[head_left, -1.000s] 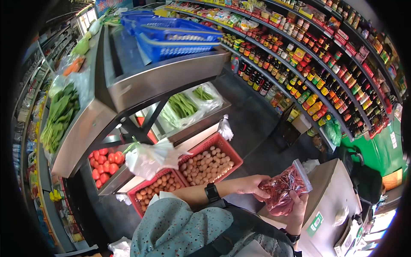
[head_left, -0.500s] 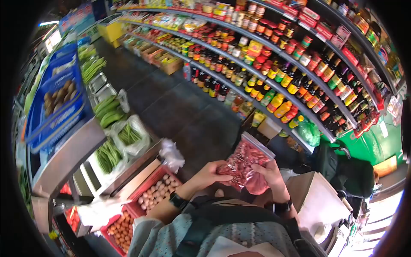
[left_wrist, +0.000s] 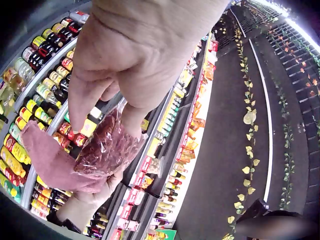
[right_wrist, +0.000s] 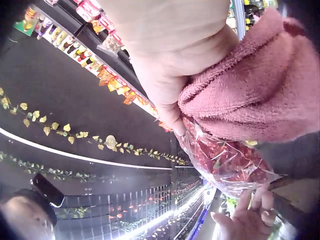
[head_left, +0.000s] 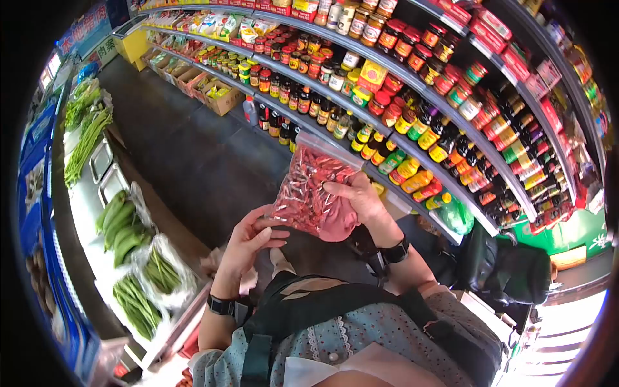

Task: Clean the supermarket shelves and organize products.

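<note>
A clear zip bag of dried red chilies is held up in front of the body. My right hand grips its side, thumb across the front, together with a folded pink towel. In the right wrist view the towel bulges out beside the palm, with the bag below it. My left hand is at the bag's lower left corner, fingers loosely spread. Seen from the right wrist, the left hand has its palm turned up and fingertips right at the bag's edge.
Curved shelves of sauce bottles and jars rise ahead and to the right. On the left, a counter carries green beans, green bananas and metal trays. Blue baskets line the far left. A black chair stands at right.
The view has turned toward the shelves and the egg crates have slid mostly out of sight. The bag has moved up and left in view. My left hand's fingers have loosened from the bag.
</note>
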A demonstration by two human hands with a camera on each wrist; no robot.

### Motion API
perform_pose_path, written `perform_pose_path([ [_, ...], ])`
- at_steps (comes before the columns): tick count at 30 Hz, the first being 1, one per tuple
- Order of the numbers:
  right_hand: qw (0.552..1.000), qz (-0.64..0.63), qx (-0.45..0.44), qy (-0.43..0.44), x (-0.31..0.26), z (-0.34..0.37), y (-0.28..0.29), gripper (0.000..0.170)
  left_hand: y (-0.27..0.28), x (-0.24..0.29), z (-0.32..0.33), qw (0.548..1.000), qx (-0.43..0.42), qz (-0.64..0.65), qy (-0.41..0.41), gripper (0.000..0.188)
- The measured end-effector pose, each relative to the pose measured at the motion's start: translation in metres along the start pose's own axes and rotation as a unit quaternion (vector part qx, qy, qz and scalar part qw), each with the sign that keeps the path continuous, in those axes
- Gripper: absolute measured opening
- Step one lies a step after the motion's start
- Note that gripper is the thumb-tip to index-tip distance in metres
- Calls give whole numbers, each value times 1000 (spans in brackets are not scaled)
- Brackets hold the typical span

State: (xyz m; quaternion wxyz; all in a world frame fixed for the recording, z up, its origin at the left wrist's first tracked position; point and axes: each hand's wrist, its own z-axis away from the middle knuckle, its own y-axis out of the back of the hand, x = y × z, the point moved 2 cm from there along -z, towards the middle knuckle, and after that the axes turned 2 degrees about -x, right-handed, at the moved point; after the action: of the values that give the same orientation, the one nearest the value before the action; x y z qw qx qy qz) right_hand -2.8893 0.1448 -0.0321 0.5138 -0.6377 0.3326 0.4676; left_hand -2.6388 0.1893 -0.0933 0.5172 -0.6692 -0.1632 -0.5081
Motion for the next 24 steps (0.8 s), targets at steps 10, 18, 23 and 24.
perform_pose_path([
  [10, 999, 4, -32, -44, 7, -200, -11, 51, 98, 119, -149, 995, 13, -91, 27, 31],
  [18, 990, 67, -116, -48, 44, -367, -22, 52, 210, 163, -227, 995, 75, -65, 0, 26],
  [23, 982, 78, -167, -43, 63, -501, -43, 55, 276, 219, -278, 988, 142, -59, -33, 24],
  [24, 982, 69, -171, -45, 63, -525, -56, 55, 288, 232, -279, 983, 171, -60, -33, 23],
])
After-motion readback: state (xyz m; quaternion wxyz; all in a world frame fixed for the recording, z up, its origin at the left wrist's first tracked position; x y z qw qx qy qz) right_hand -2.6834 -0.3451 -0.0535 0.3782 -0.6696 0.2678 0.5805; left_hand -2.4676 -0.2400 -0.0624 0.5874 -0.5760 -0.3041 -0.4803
